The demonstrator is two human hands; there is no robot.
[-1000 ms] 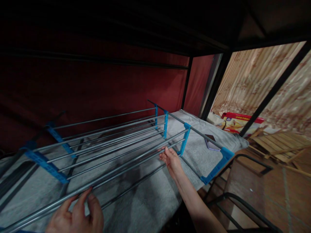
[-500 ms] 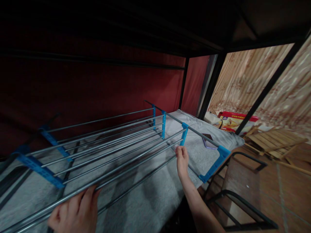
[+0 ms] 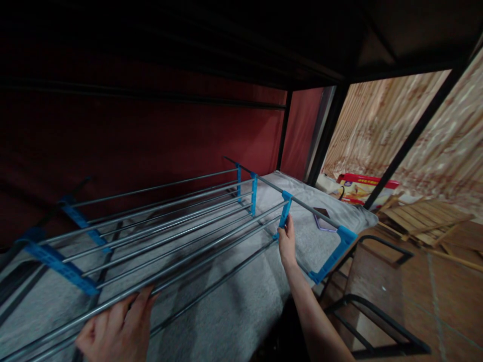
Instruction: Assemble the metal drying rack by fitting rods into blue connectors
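— Well, where's the rack lying?
— Flat on the grey-blanketed bed, long rods running from near left up to far right.
— Hands?
— Left hand at the near rods, fingers curled over one. Right hand pinching the blue bracket at the far end.
— Anything else?
— One phone on the blanket; one red box beyond.

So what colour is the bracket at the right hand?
Blue bracket, clearest in the head view, touched by the right hand.
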